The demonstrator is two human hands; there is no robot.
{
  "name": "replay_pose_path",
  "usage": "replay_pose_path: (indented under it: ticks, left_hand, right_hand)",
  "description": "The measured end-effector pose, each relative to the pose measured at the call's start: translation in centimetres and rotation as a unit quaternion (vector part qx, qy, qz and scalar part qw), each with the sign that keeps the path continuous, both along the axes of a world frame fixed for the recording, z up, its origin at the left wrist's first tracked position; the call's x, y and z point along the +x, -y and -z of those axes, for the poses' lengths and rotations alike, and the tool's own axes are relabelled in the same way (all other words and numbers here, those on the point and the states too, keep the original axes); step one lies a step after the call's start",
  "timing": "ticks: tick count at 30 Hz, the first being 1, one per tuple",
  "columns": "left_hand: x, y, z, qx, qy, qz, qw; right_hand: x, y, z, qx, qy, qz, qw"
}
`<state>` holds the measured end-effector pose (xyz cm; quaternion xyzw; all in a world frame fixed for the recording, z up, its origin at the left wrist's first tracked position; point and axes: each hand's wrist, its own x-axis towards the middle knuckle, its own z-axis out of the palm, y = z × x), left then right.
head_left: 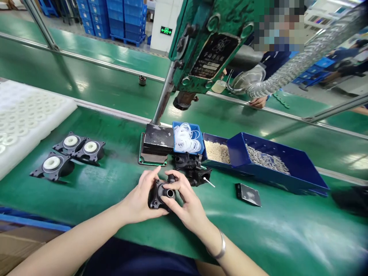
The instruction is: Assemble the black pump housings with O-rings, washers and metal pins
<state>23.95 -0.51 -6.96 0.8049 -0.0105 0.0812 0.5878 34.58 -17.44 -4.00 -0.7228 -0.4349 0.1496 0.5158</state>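
Note:
Between both hands, low over the green worktop, is a black plastic housing (156,200) with screw holes at its corners. My left hand (140,197) grips its left side, thumb below and fingers above. My right hand (184,195) is curled over its right side, thumb and index finger around a raised black centre piece with a shiny ring (170,193). The fingers hide part of the housing. Just beyond my hands lie more black plastic housings (188,163), and a thin white stick (209,181) juts out of one.
A green press (207,46) rises ahead over its dark metal block (158,136). Blue bins hold white rings (187,137), cream pellet-like parts (216,151) and metal pins (267,160). Left are three housings with white rings (71,141) and a white foam tray (31,111). A co-worker's hand (258,102) is beyond.

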Motion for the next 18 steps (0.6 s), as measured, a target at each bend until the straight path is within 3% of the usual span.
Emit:
replay_pose_path:
  ticks: [10, 18]
  left_hand:
    - [-0.30, 0.27, 0.16, 0.002, 0.012, -0.012, 1.000]
    - [-0.69, -0.31, -0.44, 0.113, 0.041, 0.013, 0.993]
  right_hand:
    - [-0.27, -0.20, 0.63, 0.004, 0.002, 0.002, 1.000]
    - [-0.62, -0.47, 0.50, -0.010, -0.025, 0.013, 1.000]
